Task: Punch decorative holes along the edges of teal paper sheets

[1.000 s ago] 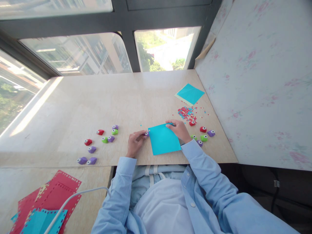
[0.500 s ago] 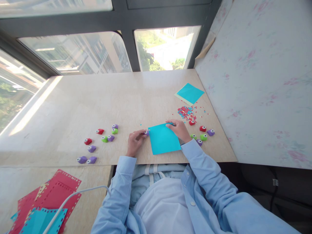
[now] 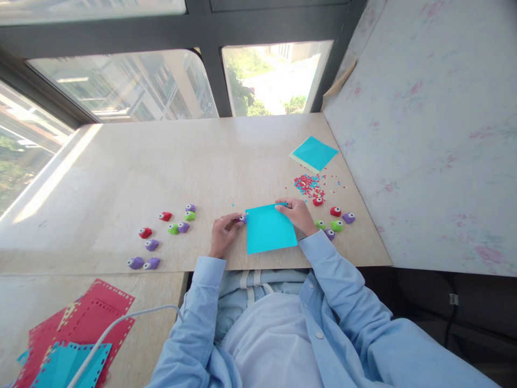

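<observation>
To my right, a pale flowered wall (image 3: 436, 134) rises beside the tabletop (image 3: 181, 167), whose far edge meets a dark window frame (image 3: 212, 86). My light blue shirt sleeves (image 3: 208, 285) reach in from the near side. On the lower left, red sheets (image 3: 97, 310) with holes along their edges lie overlapped, a punched blue piece (image 3: 72, 364) on top of them, and a white cable (image 3: 117, 326) passes in front.

The plain blue sheet (image 3: 270, 231) lies between my hands near the table's front edge. Farther back on the right is a stack of squares (image 3: 314, 153), blue over pale yellow, turned like a diamond.

My right hand (image 3: 298, 216) pinches the blue sheet at its upper right, thumb on top. My left hand (image 3: 224, 233) has its thumb and fingers closed round a purple punch (image 3: 242, 219) at the sheet's upper left corner, where a small pale mark shows.

Left of that hand sit nine punches (image 3: 152, 245), purple, green and red; beyond my right wrist are six more (image 3: 335, 211) in those same colours. Just behind those is a scatter of confetti (image 3: 309, 185), mostly red with some blue, and one tiny blue bit (image 3: 233, 205) rests alone beyond my left fingertips.
</observation>
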`<move>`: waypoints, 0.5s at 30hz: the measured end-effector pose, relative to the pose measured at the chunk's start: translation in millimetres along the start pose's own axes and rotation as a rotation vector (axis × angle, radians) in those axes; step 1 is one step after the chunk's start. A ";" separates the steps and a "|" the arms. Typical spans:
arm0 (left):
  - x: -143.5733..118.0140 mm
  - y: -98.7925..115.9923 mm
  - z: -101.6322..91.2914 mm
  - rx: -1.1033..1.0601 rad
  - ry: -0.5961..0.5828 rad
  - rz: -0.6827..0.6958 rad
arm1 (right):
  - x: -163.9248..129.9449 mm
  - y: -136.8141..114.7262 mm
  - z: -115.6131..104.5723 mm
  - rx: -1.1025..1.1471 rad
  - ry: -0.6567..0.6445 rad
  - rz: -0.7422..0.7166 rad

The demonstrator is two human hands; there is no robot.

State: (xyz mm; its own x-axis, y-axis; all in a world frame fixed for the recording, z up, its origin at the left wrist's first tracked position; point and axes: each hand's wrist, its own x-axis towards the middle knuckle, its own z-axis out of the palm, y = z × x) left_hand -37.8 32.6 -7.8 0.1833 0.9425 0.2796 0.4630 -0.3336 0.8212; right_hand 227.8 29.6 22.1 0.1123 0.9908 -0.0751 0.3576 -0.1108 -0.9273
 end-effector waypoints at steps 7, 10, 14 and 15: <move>0.8 1.7 -0.9 0.015 -0.013 0.055 | -1.7 -5.0 -0.5 0.029 0.000 0.008; 1.0 1.6 -1.2 -0.011 -0.022 0.072 | -2.1 -4.5 -0.1 0.052 -0.004 0.020; 0.9 1.4 -1.4 -0.022 -0.027 0.075 | -2.0 0.4 1.3 0.087 -0.009 0.049; 0.8 1.4 -1.4 -0.024 -0.027 0.072 | -2.0 1.6 1.6 0.100 -0.012 0.057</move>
State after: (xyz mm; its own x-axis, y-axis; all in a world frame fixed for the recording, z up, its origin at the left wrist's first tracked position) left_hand -38.3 33.0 -5.7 0.2391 0.9150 0.3249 0.4266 -0.3996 0.8114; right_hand 226.7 27.6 20.1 0.1188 0.9841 -0.1322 0.2563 -0.1590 -0.9534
